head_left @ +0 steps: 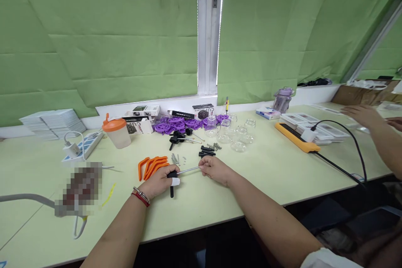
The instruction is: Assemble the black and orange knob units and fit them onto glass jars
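Observation:
My left hand (161, 181), a white wrap on one finger, is closed around a black plastic part (172, 190) with a leg pointing toward me. A thin metal rod (188, 170) sticks out of that part to the right. The fingertips of my right hand (215, 169) pinch the rod's far end; whether a small piece is also between them is hidden. Just beyond my left hand lie several orange bent plastic pieces (153, 165). Metal pins (176, 159), tiny screws (184, 160), black cylindrical pieces (207, 150) and springs (216, 146) lie beyond my hands.
Farther back are similar black parts with rods (178, 139), purple plastic pieces (176, 124), clear cups (224, 136) and boxes (140, 125). An orange-lidded cup (116, 132) and power strip (84, 146) stand left. Another power strip (297, 137) and a co-worker's hand (361, 115) are right.

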`<state>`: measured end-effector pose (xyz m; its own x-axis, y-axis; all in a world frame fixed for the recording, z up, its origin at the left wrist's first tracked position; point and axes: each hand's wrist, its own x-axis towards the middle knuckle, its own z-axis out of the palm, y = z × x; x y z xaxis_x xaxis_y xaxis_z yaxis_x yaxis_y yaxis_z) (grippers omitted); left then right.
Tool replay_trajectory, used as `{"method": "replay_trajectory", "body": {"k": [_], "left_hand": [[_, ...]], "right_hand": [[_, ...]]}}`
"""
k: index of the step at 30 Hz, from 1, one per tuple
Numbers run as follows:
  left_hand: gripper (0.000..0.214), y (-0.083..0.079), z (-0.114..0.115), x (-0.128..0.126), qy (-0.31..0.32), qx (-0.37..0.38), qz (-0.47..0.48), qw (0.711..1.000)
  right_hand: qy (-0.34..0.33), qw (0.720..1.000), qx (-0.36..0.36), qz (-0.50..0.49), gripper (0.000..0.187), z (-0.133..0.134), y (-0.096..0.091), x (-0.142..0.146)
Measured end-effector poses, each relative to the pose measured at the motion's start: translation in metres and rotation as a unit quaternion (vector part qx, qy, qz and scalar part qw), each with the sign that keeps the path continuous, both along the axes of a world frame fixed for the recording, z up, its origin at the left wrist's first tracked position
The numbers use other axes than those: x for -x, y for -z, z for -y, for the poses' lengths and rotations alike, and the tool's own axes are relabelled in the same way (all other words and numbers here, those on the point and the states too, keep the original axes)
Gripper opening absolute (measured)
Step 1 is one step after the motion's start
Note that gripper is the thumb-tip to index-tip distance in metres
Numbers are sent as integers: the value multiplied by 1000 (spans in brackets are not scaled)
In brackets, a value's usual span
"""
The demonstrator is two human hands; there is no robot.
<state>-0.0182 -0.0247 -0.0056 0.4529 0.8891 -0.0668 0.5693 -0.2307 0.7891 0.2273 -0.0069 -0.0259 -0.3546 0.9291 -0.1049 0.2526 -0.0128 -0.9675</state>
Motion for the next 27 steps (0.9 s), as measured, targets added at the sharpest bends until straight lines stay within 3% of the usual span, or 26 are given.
{"method": "replay_trajectory", "body": {"k": [27], "left_hand": [[20,0,1,0,5,12,7,1000]], "right_hand": [[-23,999,16,-16,15,-6,6,0]]}}
